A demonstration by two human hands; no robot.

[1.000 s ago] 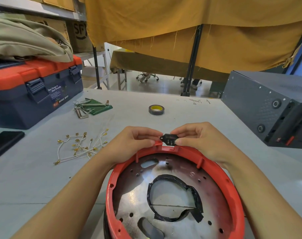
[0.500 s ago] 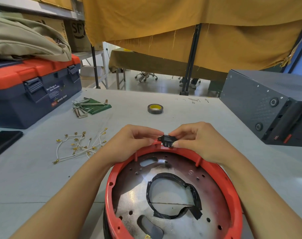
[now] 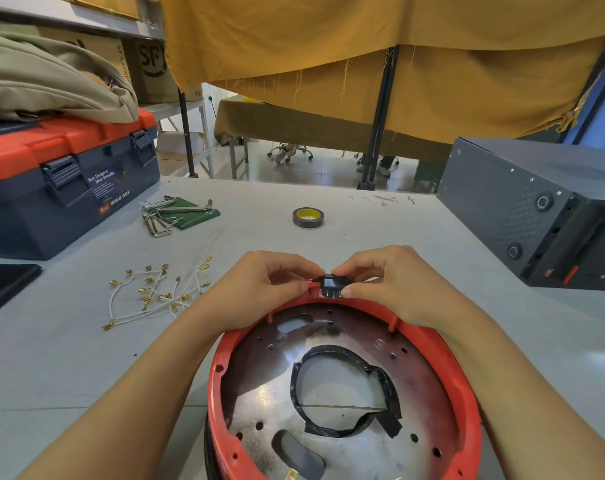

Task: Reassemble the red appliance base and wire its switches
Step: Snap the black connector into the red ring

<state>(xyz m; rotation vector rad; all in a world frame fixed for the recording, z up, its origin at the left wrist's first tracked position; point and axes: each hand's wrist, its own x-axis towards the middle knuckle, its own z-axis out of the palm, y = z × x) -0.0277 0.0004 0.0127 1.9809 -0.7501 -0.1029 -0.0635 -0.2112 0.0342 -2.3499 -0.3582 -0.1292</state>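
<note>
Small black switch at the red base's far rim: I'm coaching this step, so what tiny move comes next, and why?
Probably press the small black switch down into the round red plastic base: both the left hand and the right hand pinch it at the rim's notch, and it sits proud.

Base (image 3: 467,393) nearest on desk (image 3: 69,368); switch (image 3: 332,284) at its far rim. Wires (image 3: 155,296) left, toolbox (image 3: 52,188) behind them; tape roll (image 3: 308,217) beyond; metal box (image 3: 522,209) right.
</note>
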